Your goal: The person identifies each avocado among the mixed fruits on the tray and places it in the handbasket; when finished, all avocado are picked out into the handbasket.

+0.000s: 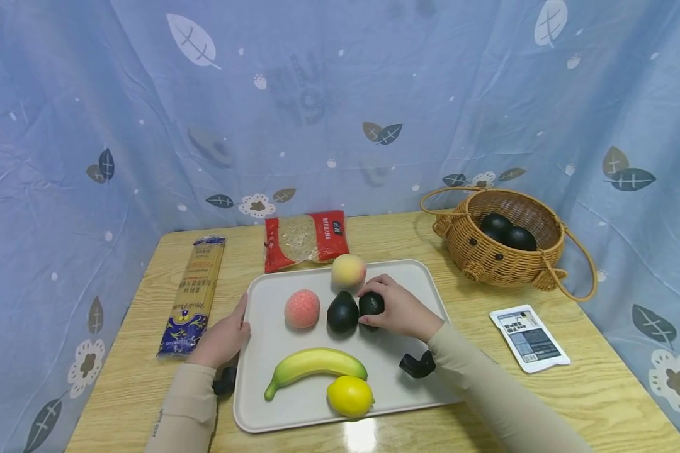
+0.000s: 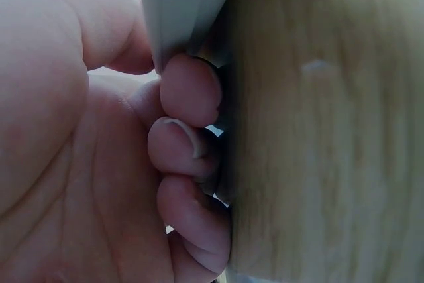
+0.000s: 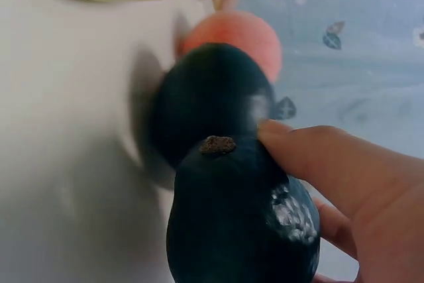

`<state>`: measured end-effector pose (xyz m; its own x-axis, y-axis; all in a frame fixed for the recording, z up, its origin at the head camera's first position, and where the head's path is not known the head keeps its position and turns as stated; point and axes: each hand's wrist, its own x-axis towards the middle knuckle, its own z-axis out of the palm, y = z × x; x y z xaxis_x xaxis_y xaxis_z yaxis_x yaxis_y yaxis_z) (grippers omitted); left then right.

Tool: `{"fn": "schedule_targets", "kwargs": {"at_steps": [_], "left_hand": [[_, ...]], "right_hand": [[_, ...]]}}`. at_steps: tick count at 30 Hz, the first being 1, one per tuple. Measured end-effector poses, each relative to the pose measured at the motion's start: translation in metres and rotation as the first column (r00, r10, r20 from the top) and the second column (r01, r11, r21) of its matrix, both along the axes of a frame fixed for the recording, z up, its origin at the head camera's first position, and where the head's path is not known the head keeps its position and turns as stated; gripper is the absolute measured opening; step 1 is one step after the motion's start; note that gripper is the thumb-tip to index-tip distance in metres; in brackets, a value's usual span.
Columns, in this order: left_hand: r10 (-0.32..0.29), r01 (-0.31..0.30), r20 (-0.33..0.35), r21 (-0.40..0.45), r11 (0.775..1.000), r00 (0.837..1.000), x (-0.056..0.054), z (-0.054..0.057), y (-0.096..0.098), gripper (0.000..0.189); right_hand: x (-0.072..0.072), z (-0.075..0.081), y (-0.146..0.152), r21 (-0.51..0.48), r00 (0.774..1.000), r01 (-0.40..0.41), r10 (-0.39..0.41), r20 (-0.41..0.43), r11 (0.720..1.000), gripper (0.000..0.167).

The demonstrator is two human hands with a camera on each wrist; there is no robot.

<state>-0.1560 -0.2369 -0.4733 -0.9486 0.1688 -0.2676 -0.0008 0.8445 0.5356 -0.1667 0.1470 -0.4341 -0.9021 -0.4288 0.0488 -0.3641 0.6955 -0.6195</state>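
My right hand [image 1: 401, 308] pinches a dark avocado [image 1: 371, 304] between thumb and fingers over the white tray [image 1: 277, 409]. In the right wrist view this avocado [image 3: 232, 223] shows its brown stem end, with a second avocado [image 3: 209, 97] close behind. That second avocado [image 1: 342, 313] lies on the tray beside the held one. At the tray's left edge, my left hand [image 1: 223, 336] grips the rim. The left wrist view shows curled fingers [image 2: 189, 91] beneath the tray's edge [image 2: 185, 11]. A pinkish-red peach [image 1: 302, 309], a yellow peach [image 1: 348, 271], a banana [image 1: 316, 365] and a lemon [image 1: 350, 396] also lie there.
A wicker basket [image 1: 487, 267] holding two dark avocados [image 1: 495, 225] stands at the back right. In front of it lies a white flat package [image 1: 529, 338]. A spaghetti pack [image 1: 192, 296] lies left of the tray, and a red bag [image 1: 306, 240] behind it.
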Motion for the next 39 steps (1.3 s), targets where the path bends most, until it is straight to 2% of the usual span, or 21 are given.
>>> {"fn": "schedule_targets", "kwargs": {"at_steps": [8,13,17,21,26,32,39], "left_hand": [[0.001,-0.001,-0.001,0.004,1.000,1.000,0.000,0.000,0.000,0.068],[0.002,-0.002,0.005,0.001,1.000,1.000,0.001,0.000,0.000,0.068],[0.000,0.000,0.003,-0.002,1.000,1.000,0.000,0.000,0.000,0.068],[0.003,-0.003,0.007,-0.002,1.000,1.000,0.000,-0.001,0.000,0.068],[0.007,-0.007,0.002,-0.007,1.000,1.000,0.001,0.002,0.001,0.068],[0.002,-0.002,-0.004,-0.012,1.000,1.000,0.002,0.004,0.002,0.067],[-0.012,0.012,-0.012,-0.025,1.000,1.000,0.001,0.003,0.002,0.067]], "right_hand": [[-0.009,0.027,0.028,-0.046,0.989,0.100,-0.104,-0.106,0.994,0.045],[-0.016,0.047,0.056,-0.040,0.964,0.193,-0.197,-0.179,0.980,0.049],[-0.019,0.062,0.077,-0.011,0.929,0.292,-0.287,-0.232,0.956,0.051],[-0.022,0.073,0.096,-0.016,0.893,0.356,-0.345,-0.288,0.935,0.048],[-0.029,0.083,0.120,-0.036,0.836,0.449,-0.434,-0.336,0.893,0.050],[-0.040,0.090,0.148,-0.062,0.767,0.571,-0.559,-0.315,0.818,0.055],[-0.047,0.091,0.172,-0.076,0.725,0.646,-0.642,-0.250,0.760,0.059]]}}
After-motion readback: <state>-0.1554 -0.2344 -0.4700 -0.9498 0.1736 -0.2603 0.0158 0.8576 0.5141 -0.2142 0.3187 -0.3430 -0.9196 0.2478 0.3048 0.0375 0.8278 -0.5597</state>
